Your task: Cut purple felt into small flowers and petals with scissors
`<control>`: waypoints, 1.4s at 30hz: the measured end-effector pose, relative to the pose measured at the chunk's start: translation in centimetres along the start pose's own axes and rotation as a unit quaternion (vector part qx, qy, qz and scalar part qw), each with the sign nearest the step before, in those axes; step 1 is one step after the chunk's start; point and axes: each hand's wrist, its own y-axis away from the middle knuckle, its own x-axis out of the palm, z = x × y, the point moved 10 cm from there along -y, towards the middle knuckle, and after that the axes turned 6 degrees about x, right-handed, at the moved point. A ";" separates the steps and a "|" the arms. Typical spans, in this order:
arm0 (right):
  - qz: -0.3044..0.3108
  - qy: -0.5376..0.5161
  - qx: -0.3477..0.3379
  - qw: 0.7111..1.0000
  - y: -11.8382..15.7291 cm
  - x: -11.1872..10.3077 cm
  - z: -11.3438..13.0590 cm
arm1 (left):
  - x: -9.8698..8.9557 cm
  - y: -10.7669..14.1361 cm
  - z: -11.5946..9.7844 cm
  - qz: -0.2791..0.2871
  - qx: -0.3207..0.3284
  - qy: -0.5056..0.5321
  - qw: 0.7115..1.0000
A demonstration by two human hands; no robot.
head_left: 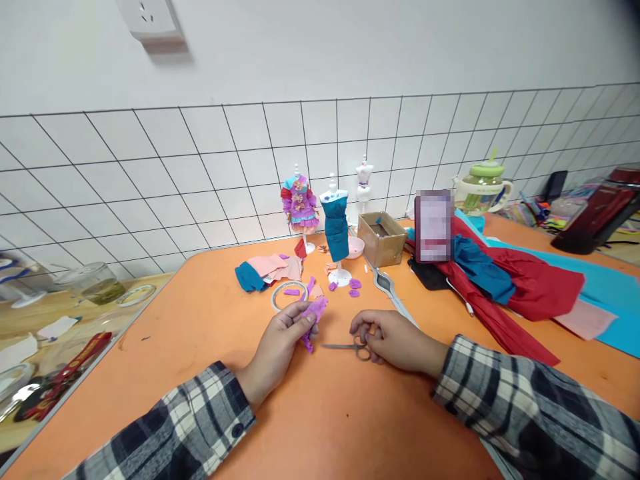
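Pinched in my left hand is a crumpled strip of purple crepe paper, its lower end hanging below my fingers. My right hand has its fingers curled at the handles of small metal scissors, whose blades point left toward the paper. Beyond my hands stands a mini dress form wrapped in teal paper. Small purple paper pieces lie near its base. A tape roll rests flat just past my left hand.
Behind stand a form in a purple ruffled dress and a white form. A cardboard box, a pink bowl and a propped phone sit at the back. Red paper spreads at right; pink paper scraps lie left.
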 end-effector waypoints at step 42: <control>-0.053 0.478 -0.095 0.872 1.3 4.1 5.1 | -2.1 -1.0 0.0 -0.083 0.007 -0.030 0.996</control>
